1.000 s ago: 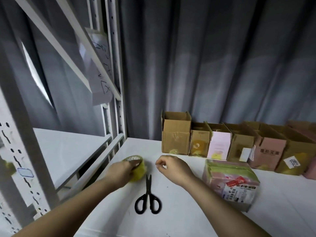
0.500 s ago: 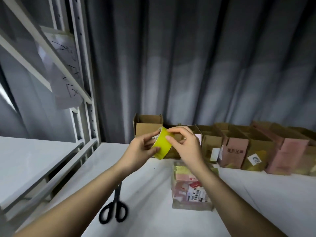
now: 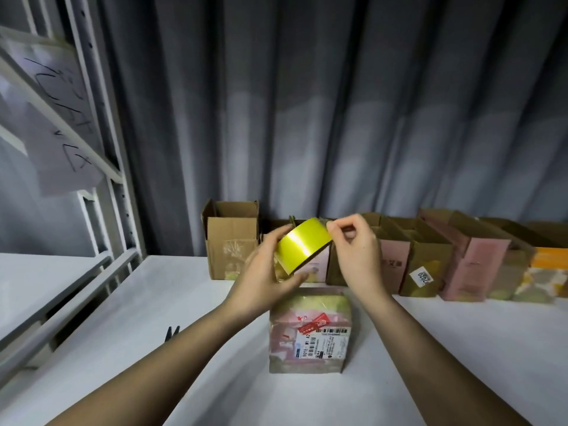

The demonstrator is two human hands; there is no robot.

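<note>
Both hands hold the yellow tape roll [image 3: 302, 245] above the labelled parcel [image 3: 310, 330], left hand [image 3: 264, 281] fingers curled round it, right hand [image 3: 356, 256] fingers pinching its upper edge; I judge I'm finding the tape end, which I must next peel free.

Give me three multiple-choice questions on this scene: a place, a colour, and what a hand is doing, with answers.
1. Where does the labelled parcel lie?
A. On the white table, before the row of boxes.
B. On the left shelf.
C. Inside an open box.

2. What colour is the tape roll?
A. Blue.
B. Yellow.
C. Red.

3. What is the right hand doing?
A. Lying flat.
B. Gripping scissors.
C. Pinching the roll's edge.

Answers: A, it rests on the tabletop; B, its band shines yellow; C, thumb and forefinger meet at the roll's upper edge.
</note>
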